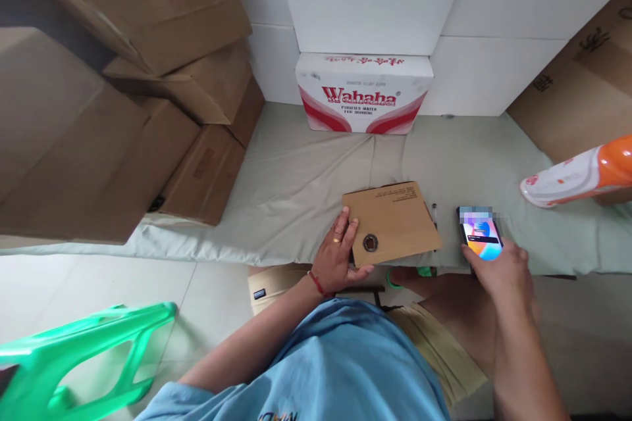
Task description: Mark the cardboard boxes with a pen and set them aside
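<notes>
One carton (366,120) beyond the printed brown packet (397,220) reads "Wahaha Purified Water".

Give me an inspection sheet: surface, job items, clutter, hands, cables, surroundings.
Surface: pale green cloth, creased.
Job items: flat brown box on the cloth; phone, screen lit.
Clutter: pen-like item beside the flat box; Wahaha carton behind; orange-and-white container; stacked cartons.
Hands: left hand at the flat box's left edge; right hand gripping the phone.
Cables: nothing seen.
Surroundings: white wall; green stool.
</notes>
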Action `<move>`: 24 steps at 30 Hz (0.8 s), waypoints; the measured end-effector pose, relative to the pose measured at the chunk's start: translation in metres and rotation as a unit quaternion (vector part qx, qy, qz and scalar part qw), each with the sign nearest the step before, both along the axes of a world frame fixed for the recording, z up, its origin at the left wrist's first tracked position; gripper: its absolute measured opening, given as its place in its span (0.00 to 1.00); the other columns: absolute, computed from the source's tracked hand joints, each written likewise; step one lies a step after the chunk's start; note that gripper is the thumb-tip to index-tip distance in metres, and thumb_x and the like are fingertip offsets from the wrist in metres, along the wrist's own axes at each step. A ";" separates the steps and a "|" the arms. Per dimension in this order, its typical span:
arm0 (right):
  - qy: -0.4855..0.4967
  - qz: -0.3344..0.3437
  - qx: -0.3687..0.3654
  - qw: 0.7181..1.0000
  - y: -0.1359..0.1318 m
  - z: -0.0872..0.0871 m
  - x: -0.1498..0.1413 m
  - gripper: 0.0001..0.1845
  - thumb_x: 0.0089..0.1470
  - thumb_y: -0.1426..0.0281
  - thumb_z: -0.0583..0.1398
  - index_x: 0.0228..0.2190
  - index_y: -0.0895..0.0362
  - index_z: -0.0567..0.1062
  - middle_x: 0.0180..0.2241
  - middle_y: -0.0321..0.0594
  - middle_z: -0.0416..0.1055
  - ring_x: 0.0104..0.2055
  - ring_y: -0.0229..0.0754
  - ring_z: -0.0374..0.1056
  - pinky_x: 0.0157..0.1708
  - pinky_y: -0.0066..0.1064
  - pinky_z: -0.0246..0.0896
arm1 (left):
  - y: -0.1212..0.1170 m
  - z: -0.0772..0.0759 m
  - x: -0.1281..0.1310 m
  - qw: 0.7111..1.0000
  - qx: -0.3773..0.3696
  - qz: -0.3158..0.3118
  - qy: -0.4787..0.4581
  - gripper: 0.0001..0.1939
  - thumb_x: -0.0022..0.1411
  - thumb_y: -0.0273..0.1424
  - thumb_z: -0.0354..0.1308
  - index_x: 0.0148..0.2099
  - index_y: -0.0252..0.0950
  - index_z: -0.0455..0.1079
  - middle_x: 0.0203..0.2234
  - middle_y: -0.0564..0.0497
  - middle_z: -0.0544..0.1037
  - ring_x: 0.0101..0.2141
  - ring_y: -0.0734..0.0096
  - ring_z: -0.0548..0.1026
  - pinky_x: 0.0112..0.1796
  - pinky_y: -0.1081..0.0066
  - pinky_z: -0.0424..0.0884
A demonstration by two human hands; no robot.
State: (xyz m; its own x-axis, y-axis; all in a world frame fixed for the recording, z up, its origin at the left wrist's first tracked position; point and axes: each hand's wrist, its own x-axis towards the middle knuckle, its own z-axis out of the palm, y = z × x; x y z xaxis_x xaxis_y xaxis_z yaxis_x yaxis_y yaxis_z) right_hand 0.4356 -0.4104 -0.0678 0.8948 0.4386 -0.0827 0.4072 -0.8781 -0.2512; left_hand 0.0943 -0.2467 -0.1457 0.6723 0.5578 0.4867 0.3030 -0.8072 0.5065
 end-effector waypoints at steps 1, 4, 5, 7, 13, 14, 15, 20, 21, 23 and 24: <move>0.007 0.001 -0.013 1.000 0.000 -0.003 0.008 0.54 0.48 0.39 0.65 0.65 0.64 0.72 0.58 0.68 0.71 0.55 0.73 0.74 0.52 0.60 0.72 | 0.000 0.001 0.000 1.000 -0.002 -0.001 -0.001 0.59 0.71 0.62 0.60 0.86 0.40 0.34 0.82 0.27 0.39 0.80 0.34 0.50 0.71 0.41 0.66; -0.003 0.030 -0.025 0.999 -0.001 -0.012 0.025 0.51 0.50 0.41 0.64 0.61 0.66 0.74 0.56 0.71 0.72 0.59 0.76 0.72 0.56 0.63 0.69 | -0.001 0.003 0.000 1.000 -0.014 -0.006 -0.001 0.59 0.71 0.60 0.61 0.86 0.40 0.34 0.82 0.28 0.38 0.80 0.34 0.51 0.71 0.41 0.65; -0.024 0.050 -0.013 0.998 0.000 -0.013 0.027 0.48 0.51 0.42 0.63 0.60 0.66 0.75 0.57 0.72 0.72 0.62 0.77 0.69 0.59 0.65 0.67 | -0.001 0.004 -0.001 1.000 -0.019 -0.007 -0.001 0.59 0.70 0.60 0.61 0.86 0.40 0.34 0.82 0.28 0.38 0.80 0.34 0.51 0.72 0.41 0.65; -0.070 0.097 0.045 0.992 0.004 -0.014 0.022 0.45 0.54 0.42 0.61 0.59 0.64 0.77 0.63 0.72 0.69 0.70 0.78 0.62 0.66 0.68 0.60 | -0.002 0.005 -0.002 0.999 -0.030 -0.010 -0.004 0.59 0.70 0.59 0.62 0.86 0.41 0.34 0.83 0.29 0.38 0.80 0.34 0.50 0.72 0.41 0.64; 0.248 0.167 0.212 0.931 0.045 0.002 -0.024 0.41 0.60 0.34 0.58 0.54 0.53 0.81 0.54 0.55 0.82 0.56 0.61 0.79 0.56 0.53 0.76 | 0.003 0.009 -0.013 0.994 -0.075 -0.064 -0.044 0.54 0.71 0.51 0.66 0.85 0.43 0.41 0.83 0.33 0.39 0.81 0.38 0.49 0.72 0.43 0.65; 0.285 0.171 0.199 0.922 0.052 0.005 -0.031 0.40 0.60 0.33 0.59 0.53 0.52 0.81 0.54 0.53 0.83 0.55 0.61 0.79 0.56 0.52 0.76 | 0.006 0.010 -0.016 0.992 -0.083 -0.077 -0.053 0.53 0.71 0.50 0.67 0.85 0.43 0.43 0.83 0.33 0.40 0.81 0.39 0.49 0.72 0.43 0.65; 0.299 0.177 0.183 0.920 0.059 0.009 -0.037 0.39 0.59 0.33 0.60 0.53 0.51 0.82 0.55 0.52 0.83 0.57 0.62 0.79 0.57 0.53 0.76 | 0.008 0.011 -0.020 0.990 -0.090 -0.088 -0.063 0.52 0.71 0.49 0.67 0.84 0.43 0.45 0.83 0.33 0.41 0.81 0.40 0.49 0.73 0.43 0.64; 0.453 0.166 0.196 0.854 0.073 0.029 -0.056 0.44 0.56 0.37 0.68 0.63 0.50 0.75 0.60 0.51 0.81 0.58 0.59 0.81 0.51 0.48 0.80 | 0.015 0.017 -0.036 0.982 -0.123 -0.106 -0.095 0.45 0.72 0.47 0.67 0.81 0.42 0.53 0.81 0.29 0.47 0.81 0.41 0.50 0.73 0.39 0.62; 0.496 0.149 0.199 0.832 0.074 0.033 -0.060 0.46 0.55 0.38 0.69 0.65 0.50 0.73 0.59 0.51 0.81 0.54 0.58 0.82 0.46 0.45 0.82 | 0.015 0.018 -0.037 0.981 -0.128 -0.106 -0.098 0.44 0.72 0.47 0.66 0.81 0.41 0.54 0.81 0.28 0.47 0.81 0.40 0.50 0.73 0.38 0.62; 0.542 0.116 0.193 0.809 0.075 0.040 -0.063 0.47 0.52 0.41 0.73 0.65 0.51 0.72 0.55 0.51 0.84 0.48 0.56 0.84 0.38 0.41 0.81 | 0.013 0.019 -0.038 0.979 -0.136 -0.106 -0.105 0.42 0.74 0.48 0.64 0.80 0.42 0.54 0.81 0.28 0.48 0.81 0.38 0.49 0.73 0.35 0.61; 0.548 0.105 0.194 0.807 0.075 0.042 -0.061 0.47 0.49 0.43 0.74 0.63 0.52 0.73 0.53 0.51 0.84 0.47 0.55 0.84 0.36 0.39 0.80 | 0.012 0.019 -0.038 0.978 -0.141 -0.106 -0.111 0.41 0.74 0.50 0.63 0.80 0.42 0.54 0.81 0.28 0.48 0.80 0.38 0.50 0.72 0.34 0.61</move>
